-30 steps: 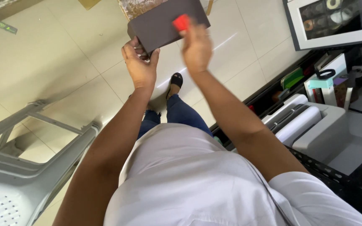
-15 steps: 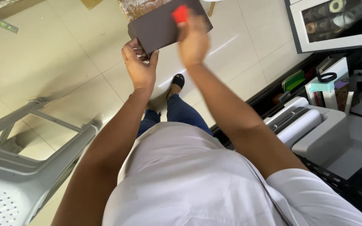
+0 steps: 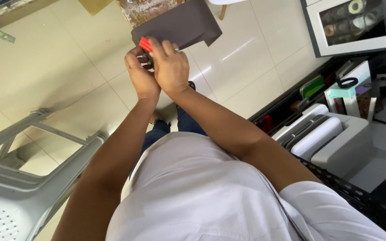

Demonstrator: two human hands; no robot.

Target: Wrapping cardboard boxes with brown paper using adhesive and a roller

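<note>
A dark brown sheet [image 3: 182, 26] of stiff material hangs in front of me above the tiled floor. My left hand [image 3: 140, 76] grips its lower left edge. My right hand [image 3: 170, 64] lies over the left one and pinches a small red object [image 3: 145, 44] against the same edge of the sheet. Both hands are pressed close together. What the red object is cannot be told; my fingers hide most of it.
A grey plastic chair [image 3: 18, 178] stands at the lower left. On the right a black rack [image 3: 358, 187] bears a white printer [image 3: 331, 138], a framed display case [image 3: 358, 24] and small boxes. A worn wooden board [image 3: 148, 9] shows behind the sheet.
My right hand slid with the red object from the sheet's upper right down to its lower left edge, meeting my left hand. The sheet has shifted right and up in view.
</note>
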